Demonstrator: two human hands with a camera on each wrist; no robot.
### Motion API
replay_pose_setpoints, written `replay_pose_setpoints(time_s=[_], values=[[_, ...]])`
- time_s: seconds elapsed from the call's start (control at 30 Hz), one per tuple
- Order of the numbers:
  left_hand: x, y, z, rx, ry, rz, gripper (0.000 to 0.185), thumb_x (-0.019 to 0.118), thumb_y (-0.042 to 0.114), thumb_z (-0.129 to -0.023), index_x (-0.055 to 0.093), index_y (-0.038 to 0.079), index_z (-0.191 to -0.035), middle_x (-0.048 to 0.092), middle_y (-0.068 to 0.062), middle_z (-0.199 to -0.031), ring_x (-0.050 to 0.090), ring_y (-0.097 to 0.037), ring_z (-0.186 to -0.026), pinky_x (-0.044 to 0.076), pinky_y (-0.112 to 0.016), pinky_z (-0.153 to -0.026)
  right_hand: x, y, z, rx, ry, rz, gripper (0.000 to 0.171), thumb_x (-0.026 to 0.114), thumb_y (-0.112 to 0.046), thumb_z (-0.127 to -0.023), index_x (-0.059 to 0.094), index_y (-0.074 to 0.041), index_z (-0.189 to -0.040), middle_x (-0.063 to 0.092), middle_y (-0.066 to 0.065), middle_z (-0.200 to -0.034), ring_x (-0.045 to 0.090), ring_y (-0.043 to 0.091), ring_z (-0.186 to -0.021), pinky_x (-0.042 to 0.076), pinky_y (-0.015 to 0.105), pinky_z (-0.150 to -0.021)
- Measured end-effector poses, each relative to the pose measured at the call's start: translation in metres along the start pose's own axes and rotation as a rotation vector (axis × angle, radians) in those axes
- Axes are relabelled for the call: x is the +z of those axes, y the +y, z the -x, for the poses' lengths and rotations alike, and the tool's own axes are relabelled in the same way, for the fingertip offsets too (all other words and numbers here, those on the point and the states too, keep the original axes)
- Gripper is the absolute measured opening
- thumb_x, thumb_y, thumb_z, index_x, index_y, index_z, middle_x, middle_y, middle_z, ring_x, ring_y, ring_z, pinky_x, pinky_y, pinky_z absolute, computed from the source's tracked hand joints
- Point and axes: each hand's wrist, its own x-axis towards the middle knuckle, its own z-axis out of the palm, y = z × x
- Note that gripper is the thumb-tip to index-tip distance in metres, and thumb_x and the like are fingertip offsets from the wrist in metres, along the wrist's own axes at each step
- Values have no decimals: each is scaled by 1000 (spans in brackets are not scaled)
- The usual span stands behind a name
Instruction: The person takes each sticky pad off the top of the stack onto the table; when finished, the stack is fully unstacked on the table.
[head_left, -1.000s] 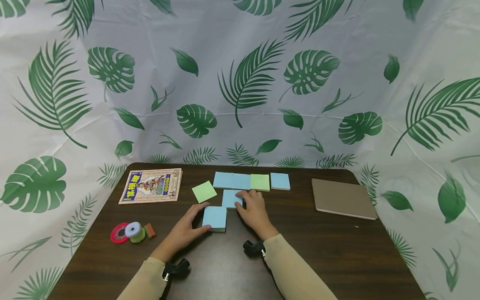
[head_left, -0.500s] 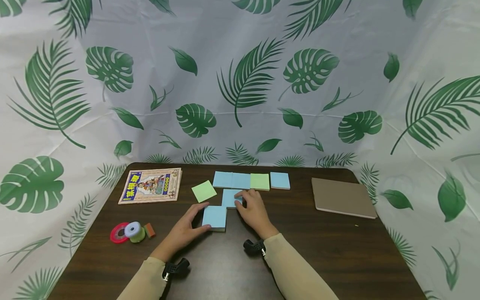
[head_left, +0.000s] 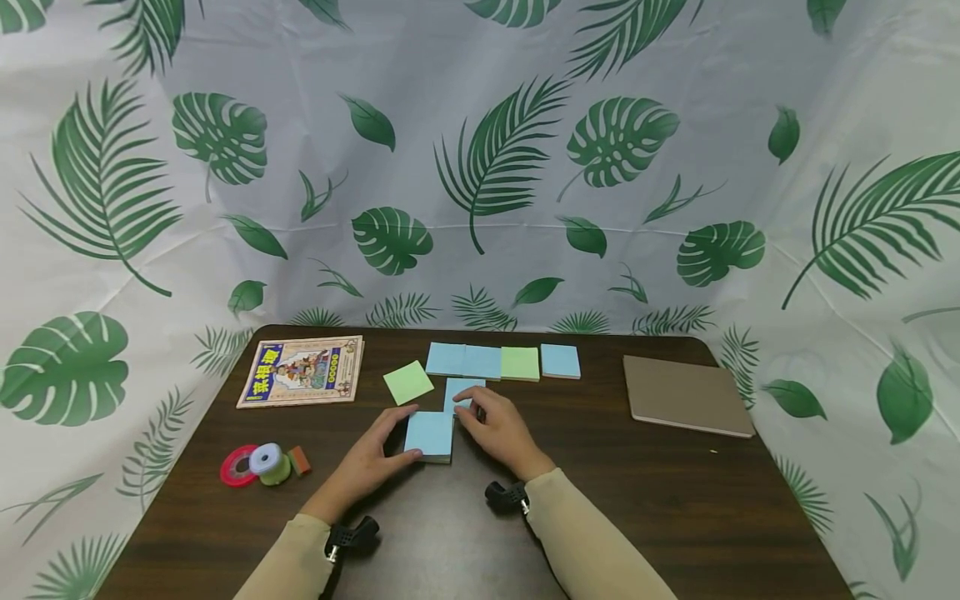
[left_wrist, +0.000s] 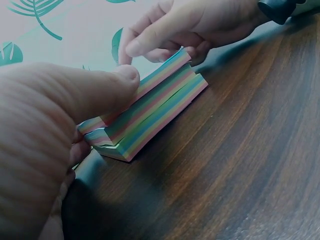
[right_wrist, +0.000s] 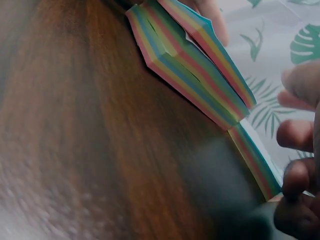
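Tape rolls [head_left: 258, 464] and a small orange block [head_left: 299, 460] sit well left of the near sticky-note pad [head_left: 430, 436], and a picture book [head_left: 303, 371] lies further back on that side. I see my left hand [head_left: 372, 457] at the pad's left edge: the thumb [left_wrist: 107, 87] curls over its top left edge while the other fingers tuck against the side, so the hand pinches the pad. In the left wrist view the pad shows striped, multicoloured page edges and lies flat on the dark wooden table [head_left: 675, 492]. My right hand [head_left: 501, 431] is just right of the pad, fingers loosely bent; their tips rest on a second blue pad [head_left: 459, 393] that touches the first one's far right corner. I cannot tell whether those fingers actually grip it. A loose green note [head_left: 408, 382] lies behind the near pad to the left. Behind it runs a row of blue and green pads [head_left: 502, 362]. A brown notebook [head_left: 686, 396] lies well to the right.
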Motion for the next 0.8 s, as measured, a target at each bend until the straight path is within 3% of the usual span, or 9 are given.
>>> replay_pose_setpoints(time_s=[0.3,0.6,0.8], values=[[0,0,1,3,-8,9,76,84,31,-98,49,18,-164,51,-8,-164,46,-35,-155,37,-68,-123,5,-6,3,-76,-202,-174,54,80,-40,-100,65,-14,-145,63,-9,-81,50,2,-62,47,22,-59],[1,-1,1,23,8,-6,74,83,30,-99,49,17,-163,53,-9,-163,48,-34,-152,40,-68,-120,5,-9,2,-29,-287,-117,78,92,-40,-89,57,-17,-155,66,-11,-83,54,1,-64,49,21,-61],[1,-1,1,24,11,-7,76,84,30,-98,49,16,-164,53,-8,-163,49,-32,-151,40,-67,-119,2,-10,0,3,-349,-119,80,91,-45,-88,58,-17,-155,67,-12,-86,56,3,-64,51,23,-62]])
